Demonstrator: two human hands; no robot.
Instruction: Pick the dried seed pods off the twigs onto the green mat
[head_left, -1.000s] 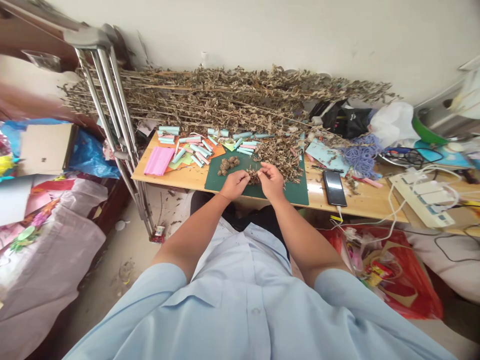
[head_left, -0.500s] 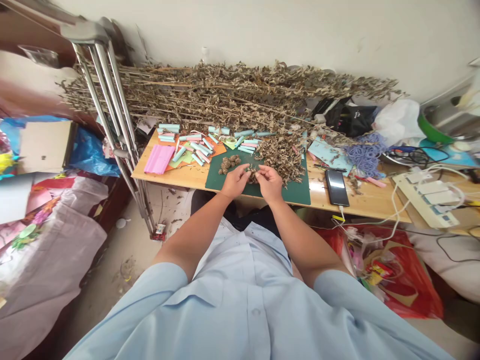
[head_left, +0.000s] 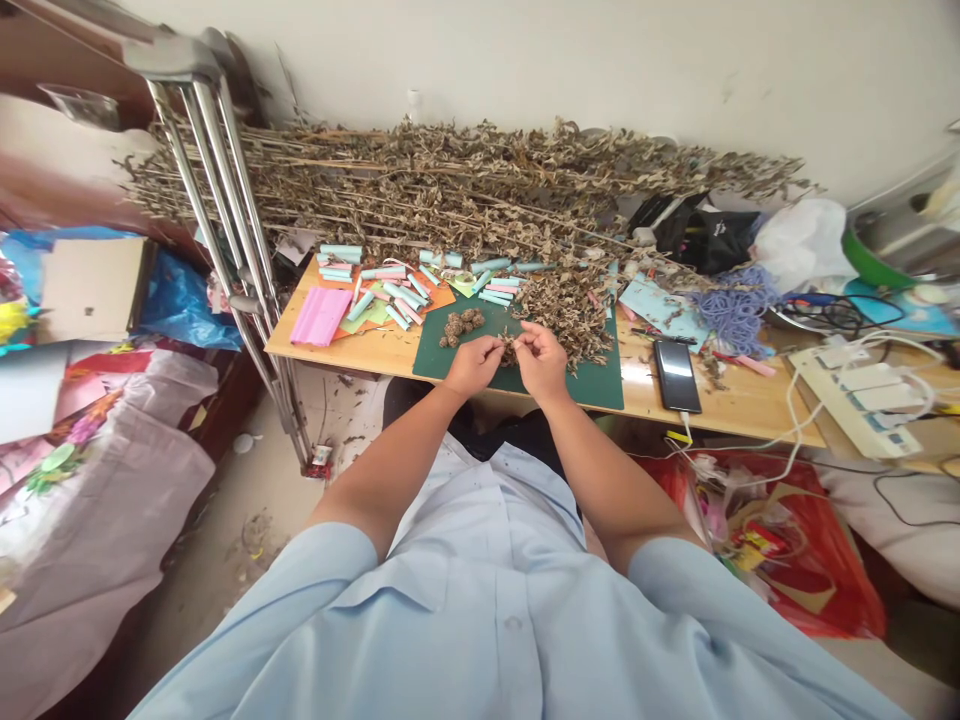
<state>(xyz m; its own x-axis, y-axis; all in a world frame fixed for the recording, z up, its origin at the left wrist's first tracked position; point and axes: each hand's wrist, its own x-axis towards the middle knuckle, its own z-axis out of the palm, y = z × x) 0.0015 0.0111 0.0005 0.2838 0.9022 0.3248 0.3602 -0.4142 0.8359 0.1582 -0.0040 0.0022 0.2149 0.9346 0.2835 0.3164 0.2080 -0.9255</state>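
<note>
Two hands: the left hand and the right hand are up close together, just over the mat, and the arms come out of a light blue shirt.
Fingers: on both hands they are pinched in narrow, and they hold a small clump of dry leaves.
Clump spot: it sits between the two hands, right above the middle of the mat.
Green mat: it lies flat on the counter, just under the hands.
Little leaf balls: a few brown balls sit on the mat, near the left hand.
Leaf pile: a big heap of dry leaves lies on the far part of the mat, past the right hand.
Paper: a pink stack and many small blue and pink paper rolls lie on the counter, to the left of the mat.
Phone: it lies on the counter, to the right of the mat.
Purple string: a messy bunch lies past the phone.
Crutches: they lean up at the left end of the counter.
Dry branches: a long row lies at the back of the counter, against the wall.
</note>
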